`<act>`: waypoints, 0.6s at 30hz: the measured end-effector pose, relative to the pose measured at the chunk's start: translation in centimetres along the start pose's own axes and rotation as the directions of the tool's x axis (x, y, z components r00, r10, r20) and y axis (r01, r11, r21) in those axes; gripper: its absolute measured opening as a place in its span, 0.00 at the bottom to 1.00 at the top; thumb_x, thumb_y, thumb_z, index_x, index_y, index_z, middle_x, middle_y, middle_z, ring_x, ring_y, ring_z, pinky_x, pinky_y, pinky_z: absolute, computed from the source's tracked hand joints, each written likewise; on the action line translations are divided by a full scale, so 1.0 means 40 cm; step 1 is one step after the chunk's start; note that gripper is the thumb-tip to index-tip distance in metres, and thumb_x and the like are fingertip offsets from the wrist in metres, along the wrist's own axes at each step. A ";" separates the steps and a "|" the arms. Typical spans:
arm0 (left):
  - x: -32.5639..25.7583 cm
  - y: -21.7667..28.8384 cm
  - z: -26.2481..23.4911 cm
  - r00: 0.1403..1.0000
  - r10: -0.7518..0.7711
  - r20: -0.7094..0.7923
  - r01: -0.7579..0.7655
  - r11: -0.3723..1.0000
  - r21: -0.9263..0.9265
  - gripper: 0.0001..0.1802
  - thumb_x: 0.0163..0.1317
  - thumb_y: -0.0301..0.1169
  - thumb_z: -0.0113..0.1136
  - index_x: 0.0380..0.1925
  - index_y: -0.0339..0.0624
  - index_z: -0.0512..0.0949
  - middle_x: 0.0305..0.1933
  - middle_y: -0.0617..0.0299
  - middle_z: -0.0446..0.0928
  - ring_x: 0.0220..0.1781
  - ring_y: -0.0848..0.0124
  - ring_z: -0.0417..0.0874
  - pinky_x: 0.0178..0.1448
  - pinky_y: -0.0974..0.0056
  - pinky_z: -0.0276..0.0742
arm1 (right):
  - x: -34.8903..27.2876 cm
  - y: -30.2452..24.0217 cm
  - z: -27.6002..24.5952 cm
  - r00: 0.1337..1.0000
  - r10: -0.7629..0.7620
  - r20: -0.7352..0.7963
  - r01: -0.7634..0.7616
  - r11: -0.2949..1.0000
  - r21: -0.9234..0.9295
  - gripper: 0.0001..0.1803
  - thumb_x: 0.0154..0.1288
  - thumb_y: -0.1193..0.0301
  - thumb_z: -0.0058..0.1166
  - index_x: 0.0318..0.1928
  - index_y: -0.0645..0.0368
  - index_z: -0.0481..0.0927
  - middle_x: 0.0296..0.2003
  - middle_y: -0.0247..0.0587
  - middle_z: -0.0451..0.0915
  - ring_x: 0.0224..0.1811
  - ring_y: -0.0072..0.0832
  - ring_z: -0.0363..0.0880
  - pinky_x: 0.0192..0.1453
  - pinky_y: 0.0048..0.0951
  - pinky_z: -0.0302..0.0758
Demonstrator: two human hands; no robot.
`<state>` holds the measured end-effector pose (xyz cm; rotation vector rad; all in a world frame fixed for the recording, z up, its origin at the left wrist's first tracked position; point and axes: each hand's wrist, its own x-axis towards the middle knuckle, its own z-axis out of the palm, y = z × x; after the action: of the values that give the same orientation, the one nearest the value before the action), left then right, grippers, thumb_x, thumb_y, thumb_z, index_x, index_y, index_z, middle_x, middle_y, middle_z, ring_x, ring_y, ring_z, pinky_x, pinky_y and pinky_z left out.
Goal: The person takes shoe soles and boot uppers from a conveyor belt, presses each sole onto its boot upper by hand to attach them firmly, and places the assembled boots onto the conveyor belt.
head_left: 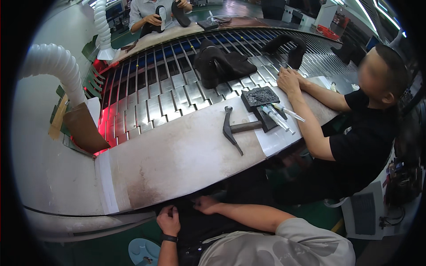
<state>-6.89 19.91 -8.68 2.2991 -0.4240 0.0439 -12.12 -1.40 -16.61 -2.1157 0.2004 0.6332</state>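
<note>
The left hand (168, 221) and right hand (206, 205) curl loosely, any grip unclear, near the table (191, 148), a cobbler's hammer (227, 129) beyond them.

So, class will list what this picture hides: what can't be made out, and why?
All in the head view:
- Left hand: palm and any small object, hidden by its own curled fingers.
- Right hand: fingertips, unclear against dark surroundings.
- Hammer: handle's end, out of sight at the black block.
- Light-blue round object: cut off by the lower edge.
- Person in striped shirt: head, cut off by the upper edge.
</note>
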 end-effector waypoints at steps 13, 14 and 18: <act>-0.016 0.039 0.003 1.000 0.015 -0.003 -0.015 0.997 0.076 0.07 0.65 0.31 0.69 0.37 0.38 0.88 0.28 0.51 0.85 0.29 0.53 0.87 0.37 0.53 0.81 | -0.073 -0.004 -0.020 0.999 -0.051 -0.018 0.052 0.994 0.097 0.22 0.74 0.54 0.59 0.53 0.59 0.89 0.46 0.59 0.89 0.52 0.56 0.88 0.58 0.51 0.82; -0.016 0.041 0.004 1.000 0.000 -0.003 0.000 0.997 0.076 0.07 0.65 0.31 0.69 0.37 0.38 0.88 0.28 0.51 0.85 0.29 0.54 0.87 0.38 0.53 0.81 | -0.072 0.003 -0.015 0.997 -0.078 -0.014 0.079 0.992 0.100 0.21 0.74 0.54 0.60 0.51 0.59 0.89 0.46 0.58 0.89 0.52 0.56 0.88 0.58 0.51 0.82; -0.015 0.060 0.003 1.000 0.009 -0.017 -0.008 0.997 0.072 0.09 0.66 0.31 0.69 0.38 0.35 0.87 0.26 0.50 0.84 0.27 0.56 0.86 0.37 0.55 0.80 | -0.043 0.009 -0.015 0.995 -0.103 0.006 0.102 0.991 0.089 0.21 0.74 0.54 0.61 0.49 0.59 0.90 0.47 0.57 0.90 0.53 0.55 0.88 0.60 0.49 0.82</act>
<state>-8.21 18.46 -7.18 2.3656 -0.4294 0.0847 -13.52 -2.24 -15.73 -2.0228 0.1108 0.5650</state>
